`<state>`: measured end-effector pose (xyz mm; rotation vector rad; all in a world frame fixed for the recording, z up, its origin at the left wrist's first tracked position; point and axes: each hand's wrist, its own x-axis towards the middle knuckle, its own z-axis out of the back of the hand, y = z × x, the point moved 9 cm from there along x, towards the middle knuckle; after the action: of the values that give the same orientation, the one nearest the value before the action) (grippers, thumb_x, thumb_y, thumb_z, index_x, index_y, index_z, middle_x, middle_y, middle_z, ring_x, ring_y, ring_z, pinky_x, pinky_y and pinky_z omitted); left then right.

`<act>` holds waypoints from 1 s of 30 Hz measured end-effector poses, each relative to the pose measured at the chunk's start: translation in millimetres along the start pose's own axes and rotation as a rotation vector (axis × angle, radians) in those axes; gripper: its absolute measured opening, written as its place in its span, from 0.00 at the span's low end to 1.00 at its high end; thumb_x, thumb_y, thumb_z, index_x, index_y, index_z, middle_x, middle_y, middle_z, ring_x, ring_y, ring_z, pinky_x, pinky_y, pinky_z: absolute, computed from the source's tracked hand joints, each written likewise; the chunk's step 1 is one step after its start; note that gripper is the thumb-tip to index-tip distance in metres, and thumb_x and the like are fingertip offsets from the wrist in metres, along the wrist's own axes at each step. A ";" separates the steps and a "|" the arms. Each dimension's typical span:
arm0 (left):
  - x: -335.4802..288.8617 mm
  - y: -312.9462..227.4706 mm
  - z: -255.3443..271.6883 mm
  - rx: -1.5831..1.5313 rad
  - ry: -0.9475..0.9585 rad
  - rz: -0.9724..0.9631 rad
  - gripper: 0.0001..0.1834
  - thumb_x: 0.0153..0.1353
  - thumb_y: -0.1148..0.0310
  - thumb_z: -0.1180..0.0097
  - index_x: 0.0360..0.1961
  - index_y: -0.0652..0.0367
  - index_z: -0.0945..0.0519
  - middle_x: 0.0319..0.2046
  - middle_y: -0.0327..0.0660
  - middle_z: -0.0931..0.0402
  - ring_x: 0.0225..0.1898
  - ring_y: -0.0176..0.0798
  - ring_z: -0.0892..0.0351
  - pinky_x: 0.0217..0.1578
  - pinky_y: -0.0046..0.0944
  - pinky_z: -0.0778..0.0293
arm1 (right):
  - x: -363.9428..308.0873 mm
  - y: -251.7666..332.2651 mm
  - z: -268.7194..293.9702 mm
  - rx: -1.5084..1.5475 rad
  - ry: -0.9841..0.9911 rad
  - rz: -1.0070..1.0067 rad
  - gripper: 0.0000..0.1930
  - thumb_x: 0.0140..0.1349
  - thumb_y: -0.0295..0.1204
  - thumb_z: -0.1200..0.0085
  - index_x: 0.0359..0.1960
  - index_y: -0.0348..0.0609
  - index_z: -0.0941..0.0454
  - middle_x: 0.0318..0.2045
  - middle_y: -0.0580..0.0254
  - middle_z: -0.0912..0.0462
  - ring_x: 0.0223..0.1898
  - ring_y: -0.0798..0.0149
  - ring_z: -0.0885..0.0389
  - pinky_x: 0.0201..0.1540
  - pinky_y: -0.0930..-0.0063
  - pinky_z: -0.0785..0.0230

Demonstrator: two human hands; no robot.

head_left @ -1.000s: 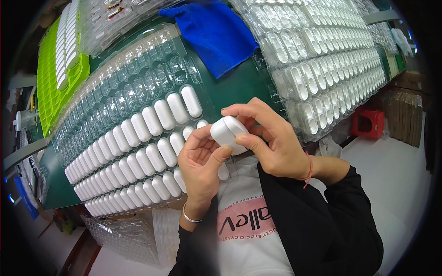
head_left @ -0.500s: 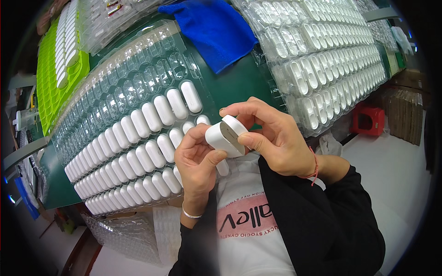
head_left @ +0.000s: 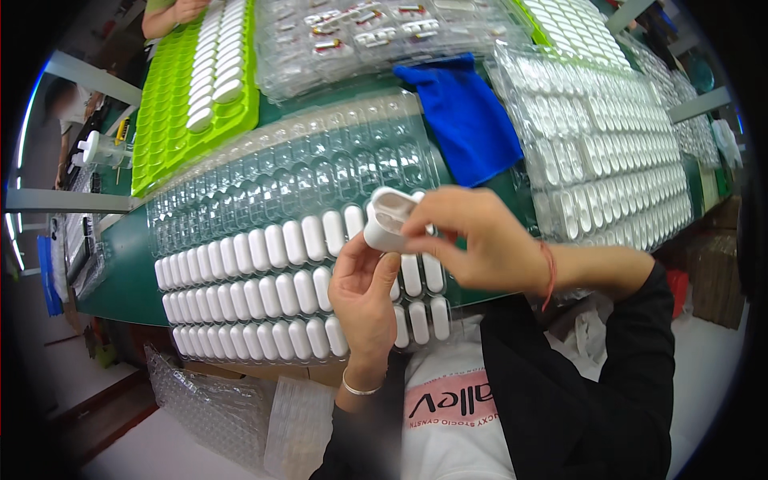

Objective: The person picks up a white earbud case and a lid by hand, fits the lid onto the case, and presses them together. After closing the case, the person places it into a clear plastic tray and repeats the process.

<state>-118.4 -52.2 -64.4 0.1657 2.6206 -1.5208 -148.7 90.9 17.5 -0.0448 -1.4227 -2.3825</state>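
Note:
My left hand [head_left: 364, 300] grips a small white earphone charging case [head_left: 386, 237] between thumb and fingers, above the front tray. The case stands open, its pale hollow inside showing toward the top. At its right side my right hand [head_left: 488, 240] has thumb and fingers closed on the case's edge; the fingers partly cover it and are slightly blurred. Beneath both hands lies a clear plastic tray [head_left: 320, 172] with rows of rounded white case pieces [head_left: 268, 296] in its near pockets. Its far pockets hold no white pieces.
A blue cloth [head_left: 472, 124] lies beyond my hands. Clear trays of open white shells [head_left: 608, 156] are stacked at right. A green tray [head_left: 164, 144] with white pieces sits at far left, near another person's hand [head_left: 188, 10]. Trays of small parts [head_left: 376, 40] stand behind.
The case has gone from nearly closed to open, its inside now in view. My right hand has shifted to its right side. The view has swung, so the surroundings sit differently.

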 end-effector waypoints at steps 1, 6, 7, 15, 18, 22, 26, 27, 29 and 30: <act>0.8 -11.4 4.6 0.085 -0.084 -0.045 0.21 0.64 0.83 0.45 0.58 0.70 0.30 0.55 0.48 0.26 0.57 0.38 0.25 0.55 0.38 0.25 | 24.9 -5.8 4.3 -0.026 0.048 0.018 0.06 0.54 0.25 0.37 0.33 0.40 0.18 0.27 0.51 0.20 0.30 0.49 0.20 0.35 0.63 0.28; -8.5 -38.4 20.8 0.305 -0.126 -0.130 0.20 0.66 0.79 0.47 0.58 0.69 0.29 0.55 0.48 0.26 0.56 0.39 0.27 0.53 0.38 0.28 | 206.4 -37.0 23.9 -0.451 -0.162 0.335 0.09 0.54 0.23 0.45 0.37 0.40 0.16 0.33 0.47 0.16 0.37 0.43 0.18 0.40 0.56 0.26; -9.5 -40.7 21.0 0.304 -0.124 -0.146 0.20 0.66 0.79 0.47 0.58 0.69 0.29 0.55 0.48 0.26 0.56 0.39 0.27 0.53 0.38 0.28 | 244.1 -47.8 25.1 -0.535 -0.183 0.360 0.09 0.54 0.23 0.45 0.36 0.40 0.16 0.34 0.47 0.16 0.38 0.44 0.18 0.42 0.55 0.26; 0.2 -53.4 40.0 0.460 -0.201 -0.199 0.14 0.64 0.82 0.45 0.50 0.63 0.24 0.50 0.41 0.25 0.49 0.31 0.25 0.47 0.31 0.29 | 371.4 -105.2 -27.7 -0.824 -0.076 0.257 0.09 0.55 0.24 0.46 0.37 0.40 0.16 0.39 0.44 0.16 0.44 0.45 0.16 0.47 0.54 0.22; 9.1 -63.0 39.6 0.590 -0.206 -0.216 0.11 0.63 0.82 0.45 0.46 0.63 0.23 0.45 0.39 0.25 0.44 0.29 0.25 0.42 0.29 0.28 | 367.6 -117.7 -31.4 -0.852 -0.032 0.193 0.10 0.57 0.24 0.47 0.37 0.40 0.16 0.38 0.42 0.16 0.43 0.43 0.16 0.47 0.55 0.22; 36.6 -61.8 18.6 1.015 -0.097 -0.356 0.06 0.61 0.81 0.41 0.39 0.62 0.19 0.28 0.38 0.23 0.26 0.30 0.25 0.22 0.30 0.32 | 319.6 -94.1 4.6 -0.700 -0.060 0.252 0.09 0.58 0.27 0.47 0.36 0.40 0.15 0.35 0.42 0.16 0.41 0.43 0.16 0.45 0.54 0.24; 45.4 -45.2 -16.8 1.348 0.130 -0.452 0.07 0.56 0.76 0.35 0.36 0.61 0.20 0.30 0.41 0.22 0.32 0.43 0.23 0.32 0.40 0.28 | 208.1 -66.2 55.2 -0.455 0.072 0.267 0.10 0.58 0.32 0.44 0.36 0.40 0.15 0.33 0.47 0.15 0.37 0.44 0.16 0.42 0.56 0.25; 42.0 -40.8 -24.7 1.355 0.175 -0.443 0.08 0.56 0.76 0.36 0.37 0.61 0.20 0.31 0.42 0.22 0.33 0.45 0.23 0.32 0.41 0.28 | 174.3 -64.5 72.0 -0.454 0.098 0.189 0.10 0.58 0.32 0.44 0.37 0.41 0.15 0.32 0.48 0.15 0.37 0.45 0.16 0.42 0.57 0.25; 29.7 -29.5 -50.7 1.359 0.233 -0.498 0.11 0.56 0.75 0.35 0.40 0.61 0.20 0.32 0.43 0.22 0.34 0.46 0.23 0.34 0.43 0.27 | 109.9 -69.0 106.4 -0.451 0.066 0.130 0.11 0.60 0.30 0.41 0.41 0.38 0.15 0.29 0.54 0.14 0.27 0.63 0.19 0.32 0.71 0.28; 27.2 -22.0 -58.1 1.347 0.249 -0.505 0.11 0.56 0.75 0.35 0.40 0.61 0.20 0.32 0.43 0.22 0.34 0.46 0.23 0.34 0.43 0.27 | 81.8 -74.9 124.1 -0.429 0.040 -0.014 0.10 0.60 0.30 0.41 0.40 0.39 0.15 0.29 0.53 0.14 0.28 0.60 0.17 0.33 0.70 0.27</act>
<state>-150.8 -11.5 -20.9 -0.2485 1.2864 -3.3085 -268.7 205.3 32.3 -0.0958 -0.8747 -2.6391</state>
